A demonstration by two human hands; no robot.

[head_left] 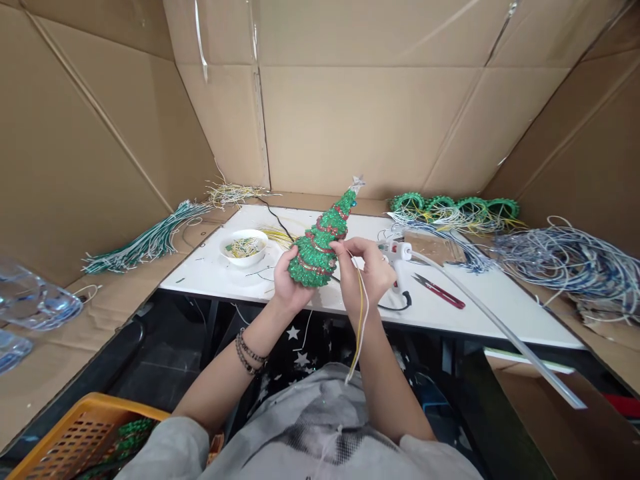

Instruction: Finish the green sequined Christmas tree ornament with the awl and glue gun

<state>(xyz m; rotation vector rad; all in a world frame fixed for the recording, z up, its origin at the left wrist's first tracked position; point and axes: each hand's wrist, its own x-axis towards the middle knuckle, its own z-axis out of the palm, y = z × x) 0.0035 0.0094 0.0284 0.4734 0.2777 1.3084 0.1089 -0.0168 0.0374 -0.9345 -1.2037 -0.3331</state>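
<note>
A small green beaded Christmas tree (320, 243) with red garlands and a clear star on top tilts to the right in front of me. My left hand (291, 283) is closed around its lower left side. Against the tree's right side, my right hand (367, 267) is pinched on thin yellow and white wires (361, 313), whose loose lengths trail down over my forearm. The fingertips hide the spot where the wires meet the tree. Just beyond my right hand lies a white hot glue gun (399, 251) with a long clear glue stick (500, 327).
Red-handled snips (440, 291) lie on the white table (200, 270). A white bowl (243, 248) holds wire scraps. Bundles of green-white wires (150, 240) and blue-white wires (565, 260) flank it. Green beaded rings (470, 207) sit at back right. An orange basket (75, 433) stands lower left. Cardboard walls (375, 120) surround the table.
</note>
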